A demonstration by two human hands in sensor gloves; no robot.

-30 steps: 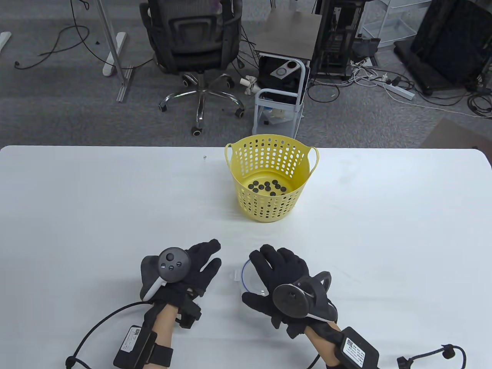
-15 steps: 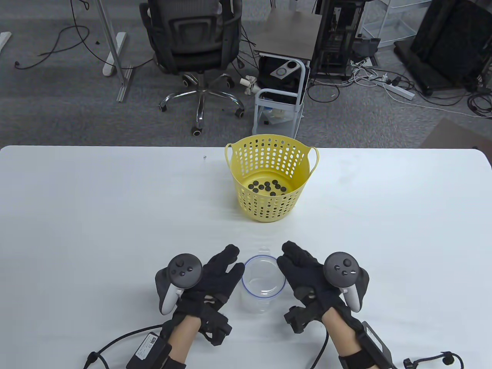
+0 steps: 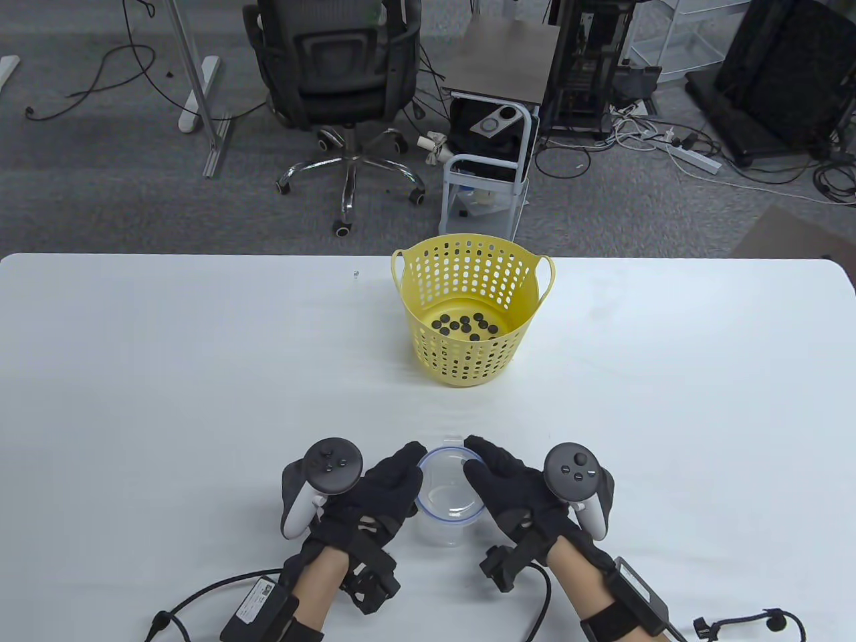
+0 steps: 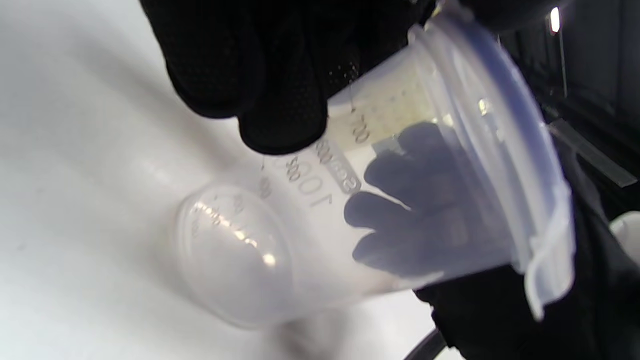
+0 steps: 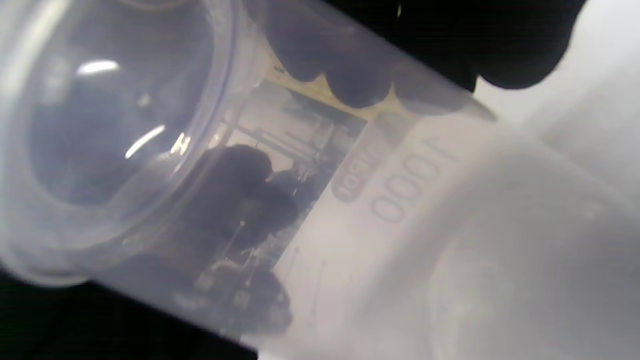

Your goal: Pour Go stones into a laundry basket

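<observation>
Table view: left hand (image 3: pixel 384 485) and right hand (image 3: pixel 511 485) are clasping the empty clear plastic measuring cup (image 3: pixel 449 495) between them, steadying it upright on the white desk (image 3: pixel 167 374); black Go stones (image 3: pixel 466 326) are lying inside the yellow perforated laundry basket (image 3: pixel 428 348).

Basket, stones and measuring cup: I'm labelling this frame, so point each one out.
basket (image 3: pixel 468 364), table view, front perforated wall.
stones (image 3: pixel 466 326), table view, middle of the dark cluster.
measuring cup (image 3: pixel 449 516), table view, near blue rim.

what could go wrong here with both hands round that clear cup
1. The clear plastic measuring cup looks thin and smooth; the left hand and right hand press only its sides, so it could slip or buckle.
2. The yellow perforated laundry basket with black Go stones stands just beyond the hands; a forward swing could knock it.
</observation>
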